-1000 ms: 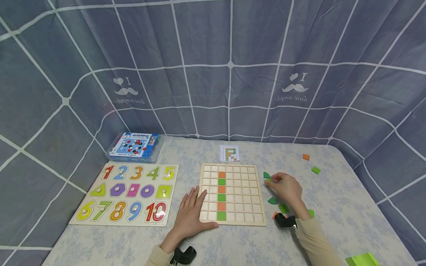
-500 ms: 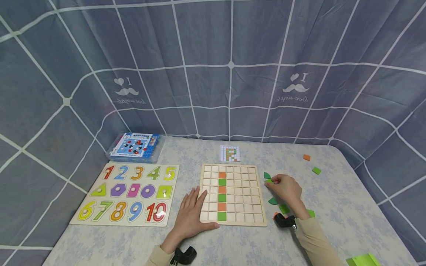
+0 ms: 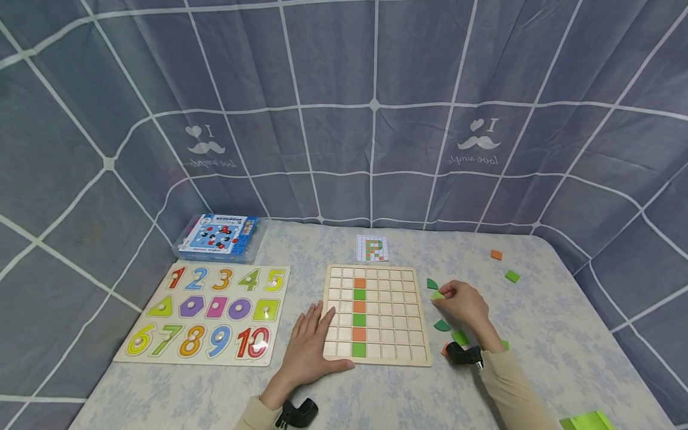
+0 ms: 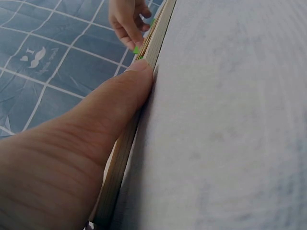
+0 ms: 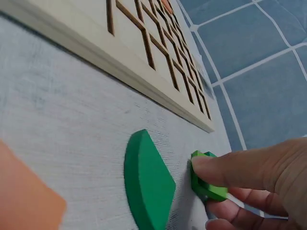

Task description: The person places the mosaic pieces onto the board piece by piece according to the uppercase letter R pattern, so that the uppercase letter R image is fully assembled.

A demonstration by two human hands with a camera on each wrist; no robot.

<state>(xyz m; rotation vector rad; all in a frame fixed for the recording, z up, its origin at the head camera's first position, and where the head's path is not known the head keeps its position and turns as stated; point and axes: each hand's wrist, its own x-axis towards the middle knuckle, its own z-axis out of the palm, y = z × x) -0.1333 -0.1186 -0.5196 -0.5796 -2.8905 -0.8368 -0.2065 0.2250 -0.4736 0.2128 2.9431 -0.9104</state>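
My left hand (image 3: 307, 345) lies with straight fingers along the left edge of the wooden grid board (image 3: 395, 322), its thumb on the front edge. In the left wrist view the thumb (image 4: 115, 100) presses against the board's rim. A column of alternating orange and green square tiles fills one row of cells. To the board's right, my right hand (image 3: 464, 304) pinches a light green tile (image 3: 437, 295) between thumb and fingers. The right wrist view shows this tile (image 5: 218, 192) partly covered by the thumb. A dark green quarter-circle piece (image 5: 149, 179) lies close by.
Dark green pieces, green tiles (image 3: 459, 338) and an orange piece (image 3: 444, 349) lie around my right wrist. Behind the board is a pattern card (image 3: 372, 248). A number puzzle (image 3: 201, 310) and a plastic box (image 3: 219, 239) sit left. A bright green object (image 3: 587, 420) is front right.
My right hand has shifted slightly right and drawn the light green tile with it, so more of the tile shows. The left hand stays in place on the board.
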